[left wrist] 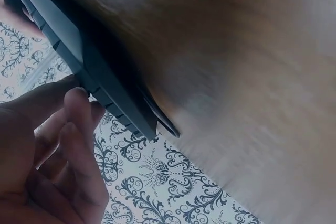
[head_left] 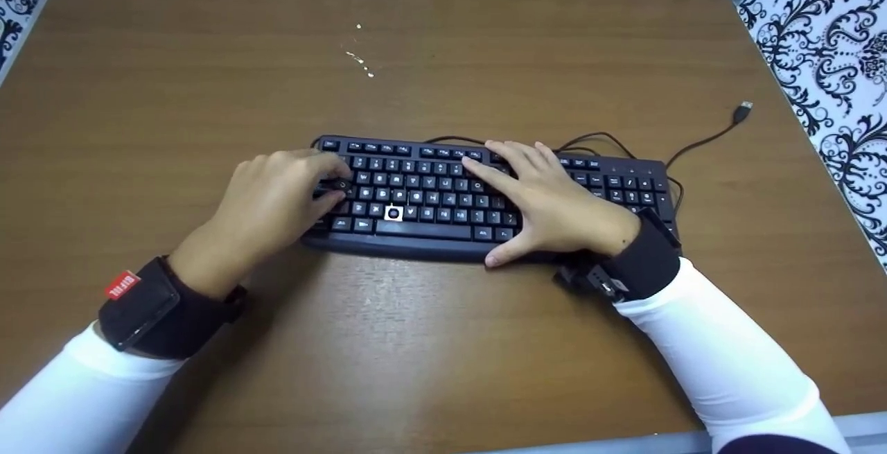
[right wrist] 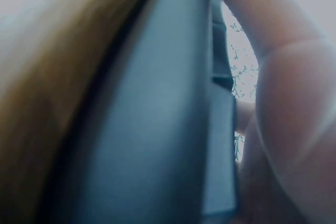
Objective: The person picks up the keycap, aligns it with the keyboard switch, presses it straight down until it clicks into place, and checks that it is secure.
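Observation:
A black computer keyboard (head_left: pixel 423 229) lies on the wooden table. In its bottom letter row a bare key socket (head_left: pixel 393 213) shows pale around a dark ring. At the keyboard's left end, my left hand (head_left: pixel 274 187) has thumb and forefinger bent around a small dark keycap (head_left: pixel 340 185), partly hidden by the fingers. The left wrist view shows those fingertips against the keyboard's side (left wrist: pixel 113 90), other fingers curled below. My right hand (head_left: pixel 554 201) lies spread across the right half, fingers straight over the keys and thumb (right wrist: pixel 273 19) at the front edge.
A black cable (head_left: pixel 603 136) runs behind the keyboard, its USB plug (head_left: pixel 742 112) lying to the right. Light specks (head_left: pixel 359 60) mark the table (head_left: pixel 208 80) toward the back. Patterned black-and-white covering (head_left: pixel 824 59) lies beyond the table's right edge.

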`<state>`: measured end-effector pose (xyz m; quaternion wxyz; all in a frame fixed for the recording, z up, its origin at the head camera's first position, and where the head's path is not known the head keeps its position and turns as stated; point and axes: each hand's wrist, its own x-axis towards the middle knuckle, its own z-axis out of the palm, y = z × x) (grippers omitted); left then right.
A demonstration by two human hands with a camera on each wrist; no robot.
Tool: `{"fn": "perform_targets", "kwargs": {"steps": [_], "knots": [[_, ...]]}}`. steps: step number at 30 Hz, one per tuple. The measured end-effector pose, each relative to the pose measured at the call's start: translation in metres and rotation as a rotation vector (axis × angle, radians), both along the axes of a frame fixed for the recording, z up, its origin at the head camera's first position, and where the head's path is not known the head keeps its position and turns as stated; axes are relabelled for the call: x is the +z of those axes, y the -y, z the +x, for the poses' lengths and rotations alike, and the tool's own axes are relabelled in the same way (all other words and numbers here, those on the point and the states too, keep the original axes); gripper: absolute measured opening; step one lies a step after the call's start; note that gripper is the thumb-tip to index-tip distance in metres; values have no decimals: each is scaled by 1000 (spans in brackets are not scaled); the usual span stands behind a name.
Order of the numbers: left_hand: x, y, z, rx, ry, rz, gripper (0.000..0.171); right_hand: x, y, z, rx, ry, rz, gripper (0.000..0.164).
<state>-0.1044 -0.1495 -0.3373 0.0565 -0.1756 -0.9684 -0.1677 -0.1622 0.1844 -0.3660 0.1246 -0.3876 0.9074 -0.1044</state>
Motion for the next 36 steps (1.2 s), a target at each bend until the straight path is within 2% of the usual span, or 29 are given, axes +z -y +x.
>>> {"fn": "perform_targets", "kwargs": {"steps": [8, 15, 25, 29, 36], "knots": [[4, 0, -1, -24, -8, -10, 23, 0, 0, 0, 5, -9, -2, 125], [2, 1, -3, -21, -20, -39, 26, 0, -1, 0, 1, 1, 8, 126], [2, -5, -5, 74, 21, -46, 30, -1, -1, 0, -5, 9, 13, 126], [2, -9, -6, 78, 39, -47, 27, -1, -1, 0, -5, 6, 7, 126], [1, -12, -7, 56, 8, -65, 16, -2, 0, -1, 7, -9, -4, 126]]}}
